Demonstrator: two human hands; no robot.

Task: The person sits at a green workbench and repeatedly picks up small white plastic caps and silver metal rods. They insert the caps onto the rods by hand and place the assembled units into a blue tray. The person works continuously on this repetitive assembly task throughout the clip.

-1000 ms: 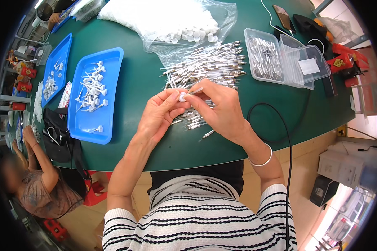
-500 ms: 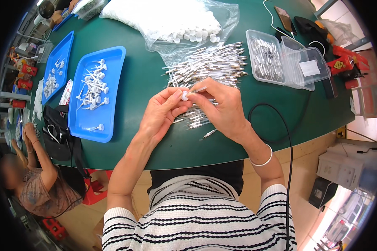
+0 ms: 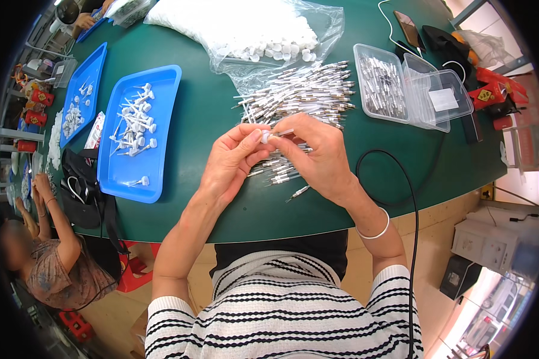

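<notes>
Compared with the earlier frame, the green table [image 3: 251, 221] and its contents sit slightly farther right in view, as do both hands; head movement is the probable cause. Beyond the work area lies a clear bag [image 3: 239, 30] of white caps; a brushing arm could spill more. To the left, a blue tray [image 3: 123, 175] holds capped rods, lying crossed; further pieces could tangle. Near the hands, a loose pile of rods [image 3: 314, 90] could roll if knocked by a wrist. Left hand [image 3: 221, 163]: thumb and fingertips pinched on the cap. Right hand [image 3: 318, 157]: thumb and forefinger pinched on a slim rod [image 3: 287, 132]. Misaligned pressure could bend this rod. Fingertips hide the joint; seating cannot be determined. Between both hands, the small white cap [image 3: 266, 137] could slip if gripped unevenly.
</notes>
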